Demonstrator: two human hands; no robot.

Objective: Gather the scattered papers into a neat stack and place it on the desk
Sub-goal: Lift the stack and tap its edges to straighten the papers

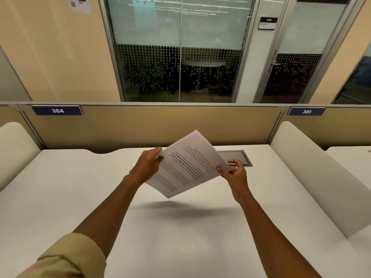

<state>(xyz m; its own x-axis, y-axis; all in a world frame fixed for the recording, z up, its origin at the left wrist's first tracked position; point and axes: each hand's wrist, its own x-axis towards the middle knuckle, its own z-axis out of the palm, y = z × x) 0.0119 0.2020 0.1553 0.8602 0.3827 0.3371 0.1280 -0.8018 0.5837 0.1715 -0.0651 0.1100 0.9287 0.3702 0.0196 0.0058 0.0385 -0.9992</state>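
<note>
A thin stack of white printed papers (187, 164) hangs tilted in the air above the middle of the white desk (80, 187), its shadow falling on the desktop below. My left hand (147, 166) grips the stack's left edge, fingers curled over it. My right hand (233, 171) pinches the right corner between thumb and fingers. The text on the top sheet reads upside down from here. No other loose papers show on the desk.
A grey cable hatch (239, 157) is set into the desk behind the papers. Rounded white side dividers (313, 171) flank the desk on both sides, with a tan back partition (152, 125) numbered 384 and glass walls beyond.
</note>
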